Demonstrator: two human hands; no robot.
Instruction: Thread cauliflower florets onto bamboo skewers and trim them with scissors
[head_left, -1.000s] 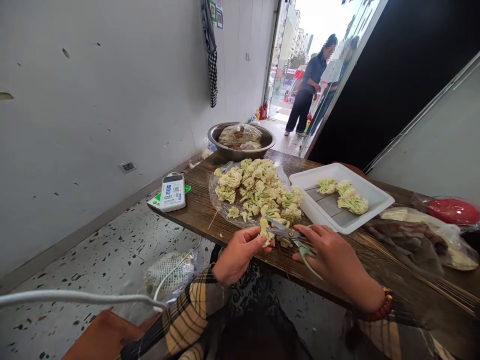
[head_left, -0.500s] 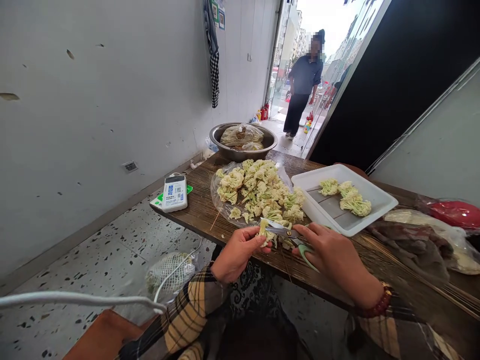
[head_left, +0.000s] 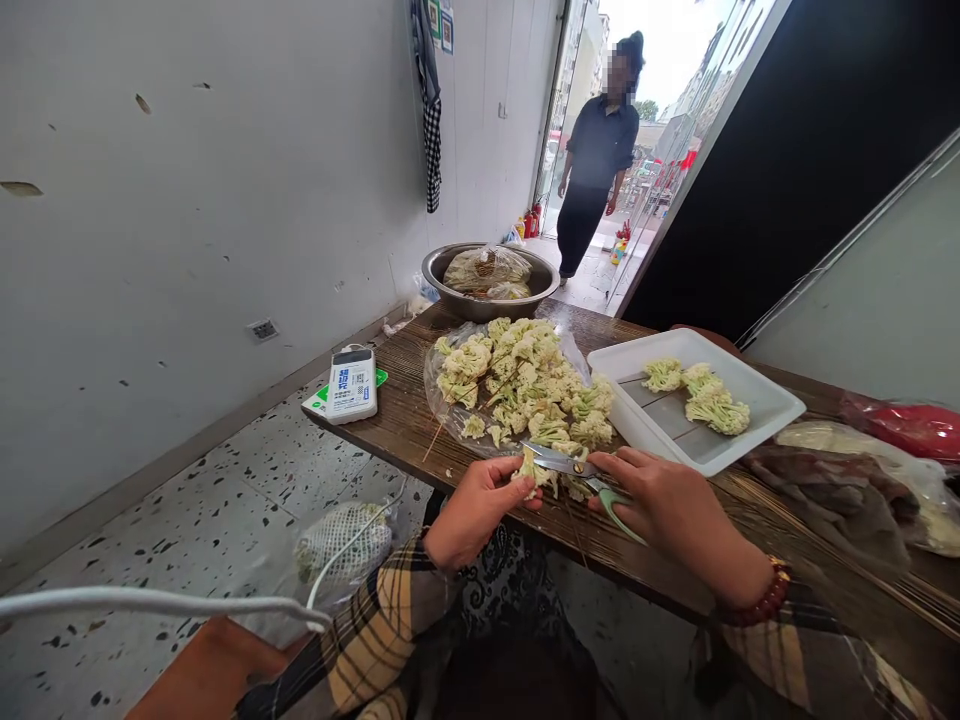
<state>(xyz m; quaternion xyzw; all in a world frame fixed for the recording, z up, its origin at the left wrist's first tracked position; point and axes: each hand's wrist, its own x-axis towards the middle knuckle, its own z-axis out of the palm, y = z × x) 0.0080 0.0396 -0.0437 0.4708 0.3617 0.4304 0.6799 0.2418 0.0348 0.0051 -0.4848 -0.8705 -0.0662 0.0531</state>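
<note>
At the near edge of the brown wood-grain table (head_left: 401, 405), the left hand (head_left: 476, 505) has thumb and fingers clamped on a small pale yellow-green cauliflower floret (head_left: 529, 474). Right hand (head_left: 664, 500): fingers curled round the pale-green handles of steel-bladed scissors (head_left: 559, 462), blades right at the floret's stalk; can't tell if they meet. Both hands have barely shifted over the last second.

Biggest change is by the door: the person in dark clothes (head_left: 596, 160), side-on near the glass a second ago, now faces inward (background only, no contact with the work).

Loose cream cauliflower pile (head_left: 525, 365), on clear plastic mid-table, looks the same. Toward the far right edge, the white rectangular plastic tray (head_left: 634, 425) has the same few cauliflower pieces (head_left: 705, 400), none added. So, as a judgement: trimming is mid-cut, no visible gain this second, and the grip seems steady enough to continue.
</note>
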